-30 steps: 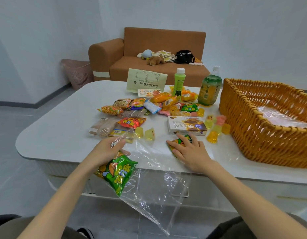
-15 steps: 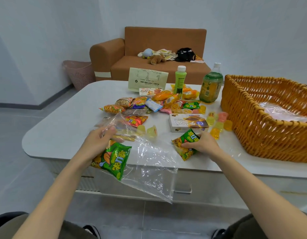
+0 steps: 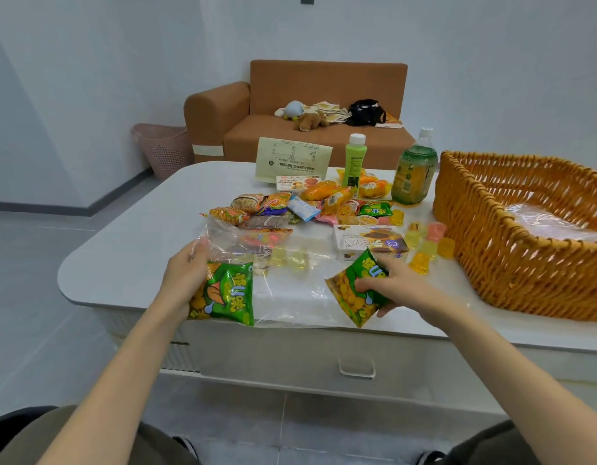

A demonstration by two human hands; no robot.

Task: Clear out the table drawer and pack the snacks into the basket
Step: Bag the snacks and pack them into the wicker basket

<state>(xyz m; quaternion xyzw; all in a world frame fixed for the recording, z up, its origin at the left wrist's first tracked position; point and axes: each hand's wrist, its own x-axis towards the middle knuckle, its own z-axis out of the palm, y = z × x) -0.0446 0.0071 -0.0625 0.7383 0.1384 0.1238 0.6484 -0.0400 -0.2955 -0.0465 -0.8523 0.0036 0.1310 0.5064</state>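
The left hand (image 3: pixel 184 273) is gripping a clear bag (image 3: pixel 290 290) with a green packet (image 3: pixel 228 295) at the near edge of the surface (image 3: pixel 129 256). The right hand (image 3: pixel 396 290) is gripping a second green packet (image 3: pixel 352 297) near the basket (image 3: pixel 512 263).

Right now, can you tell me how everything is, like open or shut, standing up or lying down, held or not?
Drawer: shut.
Basket: open top, only clear plastic inside.
Small green bottle: upright, cap on.
Big bottle: upright, cap on.
Box: lying flat, closed.
Left hand: grips first green snack bag and clear bag.
Right hand: grips second green snack bag.
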